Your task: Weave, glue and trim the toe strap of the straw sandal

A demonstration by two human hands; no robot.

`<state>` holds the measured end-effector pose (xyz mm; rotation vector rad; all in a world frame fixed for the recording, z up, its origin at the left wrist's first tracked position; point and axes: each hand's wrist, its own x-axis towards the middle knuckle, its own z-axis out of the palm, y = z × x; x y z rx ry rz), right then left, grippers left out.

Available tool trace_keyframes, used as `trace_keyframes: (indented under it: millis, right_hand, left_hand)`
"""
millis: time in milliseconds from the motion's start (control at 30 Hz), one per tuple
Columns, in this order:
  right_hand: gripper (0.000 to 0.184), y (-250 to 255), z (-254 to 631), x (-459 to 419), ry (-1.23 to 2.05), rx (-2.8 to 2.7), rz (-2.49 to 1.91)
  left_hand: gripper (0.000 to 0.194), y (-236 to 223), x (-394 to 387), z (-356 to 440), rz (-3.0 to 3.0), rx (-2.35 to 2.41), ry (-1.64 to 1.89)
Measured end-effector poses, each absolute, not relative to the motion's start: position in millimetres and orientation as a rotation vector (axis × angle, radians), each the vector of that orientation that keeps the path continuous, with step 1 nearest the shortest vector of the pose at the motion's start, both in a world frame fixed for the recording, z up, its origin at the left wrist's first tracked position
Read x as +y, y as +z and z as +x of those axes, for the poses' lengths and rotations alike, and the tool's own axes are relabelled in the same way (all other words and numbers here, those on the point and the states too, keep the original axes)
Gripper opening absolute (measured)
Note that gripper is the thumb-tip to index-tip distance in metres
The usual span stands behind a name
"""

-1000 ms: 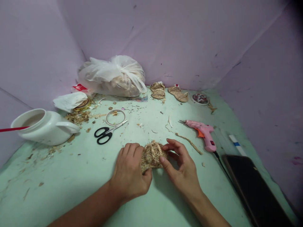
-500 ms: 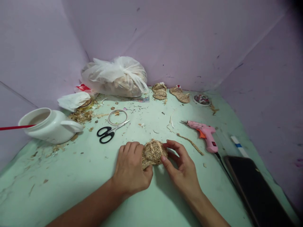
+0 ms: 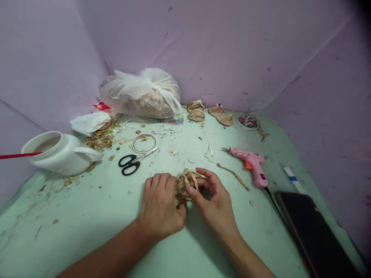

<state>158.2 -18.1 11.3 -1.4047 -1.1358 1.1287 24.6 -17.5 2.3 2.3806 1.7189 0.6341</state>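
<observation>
A small woven straw slipper (image 3: 181, 189) with braided straps across it is held low over the table between both hands. My left hand (image 3: 162, 202) is wrapped round its left end, fingers over the top and thumb at the near side. At the right end, my right hand (image 3: 213, 197) pinches the braided strap with the thumb, and some fingers reach in behind it. Part of the slipper is hidden by the fingers. Farther off lie black-handled scissors (image 3: 131, 164) and a short braided cord (image 3: 234, 177).
On the right are a pink glue gun (image 3: 252, 164), its cable and a dark phone (image 3: 310, 231). A white jug (image 3: 63, 154) lies tipped at the left, near a tape ring (image 3: 144, 143). A plastic bag (image 3: 142, 94), two small sandals (image 3: 220, 116) and a dish (image 3: 247, 122) line the wall.
My right hand has shifted left and inward over the slipper, its thumb now on the strap. The strap stands more raised. My left hand keeps its grip.
</observation>
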Motion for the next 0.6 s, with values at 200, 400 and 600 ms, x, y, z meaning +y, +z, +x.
trace_keyframes:
  millis: [200,400,600]
  right_hand:
    - [0.039,16.0,162.3,-16.3,1.355,-0.937,-1.302]
    - [0.043,19.2,168.7,-10.1,1.396,-1.014,-1.334]
    - [0.039,18.7,171.2,-6.7,1.470,-1.009,-1.291]
  left_hand:
    - [0.023,2.2,-17.7,24.9,2.414,1.694,0.672]
    - [0.023,2.8,-17.6,24.3,2.454,1.682,0.710]
    - [0.024,1.2,-17.8,24.1,2.430,1.649,0.742]
